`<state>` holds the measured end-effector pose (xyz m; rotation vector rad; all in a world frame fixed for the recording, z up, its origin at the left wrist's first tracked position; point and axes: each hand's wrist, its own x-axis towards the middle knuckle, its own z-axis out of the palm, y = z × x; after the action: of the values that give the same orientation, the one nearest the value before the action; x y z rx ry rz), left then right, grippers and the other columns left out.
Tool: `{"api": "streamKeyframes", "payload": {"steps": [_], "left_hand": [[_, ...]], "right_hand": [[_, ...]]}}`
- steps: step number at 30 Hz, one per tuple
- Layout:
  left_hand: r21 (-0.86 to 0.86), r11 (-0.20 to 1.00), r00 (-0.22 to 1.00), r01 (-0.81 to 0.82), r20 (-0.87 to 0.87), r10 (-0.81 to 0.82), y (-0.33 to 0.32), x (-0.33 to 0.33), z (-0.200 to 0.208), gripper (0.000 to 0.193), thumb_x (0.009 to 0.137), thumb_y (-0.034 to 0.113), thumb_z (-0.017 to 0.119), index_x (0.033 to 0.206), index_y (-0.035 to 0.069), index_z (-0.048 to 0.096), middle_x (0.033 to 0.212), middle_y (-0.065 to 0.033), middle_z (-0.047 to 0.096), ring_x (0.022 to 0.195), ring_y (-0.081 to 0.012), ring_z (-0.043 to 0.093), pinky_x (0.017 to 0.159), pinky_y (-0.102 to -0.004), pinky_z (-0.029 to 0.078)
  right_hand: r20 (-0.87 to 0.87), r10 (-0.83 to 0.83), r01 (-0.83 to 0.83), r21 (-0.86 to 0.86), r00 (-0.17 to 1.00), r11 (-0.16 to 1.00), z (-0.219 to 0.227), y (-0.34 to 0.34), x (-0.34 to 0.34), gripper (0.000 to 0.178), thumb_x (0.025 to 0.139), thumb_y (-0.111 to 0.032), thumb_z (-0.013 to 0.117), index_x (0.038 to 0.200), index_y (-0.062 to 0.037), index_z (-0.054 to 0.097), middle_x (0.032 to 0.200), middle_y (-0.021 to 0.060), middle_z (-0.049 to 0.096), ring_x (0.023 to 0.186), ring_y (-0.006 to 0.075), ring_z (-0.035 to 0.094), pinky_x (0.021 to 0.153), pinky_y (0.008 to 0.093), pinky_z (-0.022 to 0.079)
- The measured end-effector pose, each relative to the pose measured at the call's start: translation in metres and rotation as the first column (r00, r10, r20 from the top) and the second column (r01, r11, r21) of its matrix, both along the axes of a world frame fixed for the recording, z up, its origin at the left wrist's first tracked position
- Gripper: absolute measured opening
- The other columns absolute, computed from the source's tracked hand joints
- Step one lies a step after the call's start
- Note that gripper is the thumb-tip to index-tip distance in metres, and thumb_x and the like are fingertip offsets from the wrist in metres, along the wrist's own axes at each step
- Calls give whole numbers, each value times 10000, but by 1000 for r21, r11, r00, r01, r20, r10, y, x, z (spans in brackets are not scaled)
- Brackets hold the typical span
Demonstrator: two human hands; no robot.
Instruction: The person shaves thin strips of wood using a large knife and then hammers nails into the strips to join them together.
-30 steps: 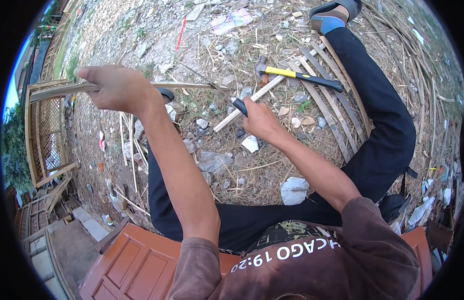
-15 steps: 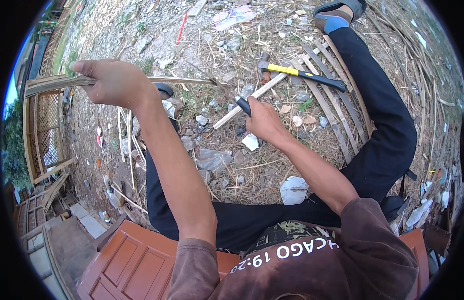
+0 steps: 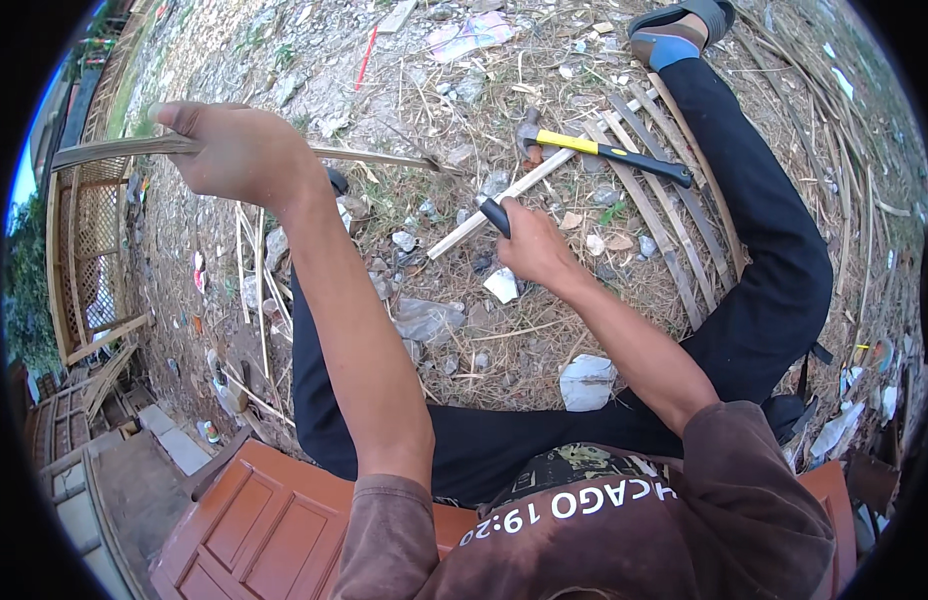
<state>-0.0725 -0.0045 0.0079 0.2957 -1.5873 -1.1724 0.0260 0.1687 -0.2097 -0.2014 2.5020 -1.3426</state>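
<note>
My left hand (image 3: 239,155) is raised at the left, closed round a long thin wooden strip (image 3: 369,155). One end of the strip sticks out past the thumb to the left. The other end reaches the middle of the view. My right hand (image 3: 534,245) is closed on the black handle of a knife (image 3: 495,216). Its blade points up and left toward the strip's right end; it is thin and blurred, so I cannot tell whether it touches. Just beyond my right hand, a pale wooden stick (image 3: 524,190) lies on the ground under a yellow and black hammer (image 3: 604,150).
Several wooden slats (image 3: 674,200) lie side by side along my right leg (image 3: 774,210). Stones, a white tile piece (image 3: 587,382) and dry grass litter the ground. A red stick (image 3: 366,58) lies farther off. Brown panelled wood (image 3: 254,520) is beneath me, and a lattice frame (image 3: 92,250) stands left.
My left hand has shifted slightly right with the wooden strip, whose left end now looks turned. The knife in my right hand has tilted a little and moved slightly right.
</note>
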Motion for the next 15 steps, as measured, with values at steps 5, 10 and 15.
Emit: {"api": "streamKeyframes", "payload": {"steps": [5, 10, 15], "left_hand": [[-56, 998, 1000, -12, -21, 11, -11, 3, -2, 483, 1069, 423, 368, 791, 30, 401, 653, -25, 390, 595, -157, 366, 595, -326, 380], [-26, 1000, 1000, -14, -5, 14, -29, 21, -1, 485, 1069, 432, 363, 774, 48, 400, 636, -20, 406, 564, -141, 374, 563, -327, 376], [-9, 1000, 1000, -7, -15, 7, -13, 6, -3, 498, 1068, 453, 346, 749, 72, 381, 601, -5, 385, 528, -144, 368, 539, -321, 375]], "right_hand": [[-27, -9, 2, -261, 1000, 965, 87, -19, -4, 211, 800, -64, 581, 994, 6, 532, 710, 272, 621, 730, 469, 642, 672, 526, 480], [-122, -109, 32, -512, 986, 858, 120, -25, 5, 221, 801, -74, 591, 1005, 1, 554, 746, 278, 628, 750, 453, 654, 691, 509, 486], [126, -10, 11, -4, 992, 1000, 3, -2, 7, 250, 779, -44, 603, 1015, 12, 541, 811, 289, 645, 808, 469, 653, 739, 515, 515]]}}
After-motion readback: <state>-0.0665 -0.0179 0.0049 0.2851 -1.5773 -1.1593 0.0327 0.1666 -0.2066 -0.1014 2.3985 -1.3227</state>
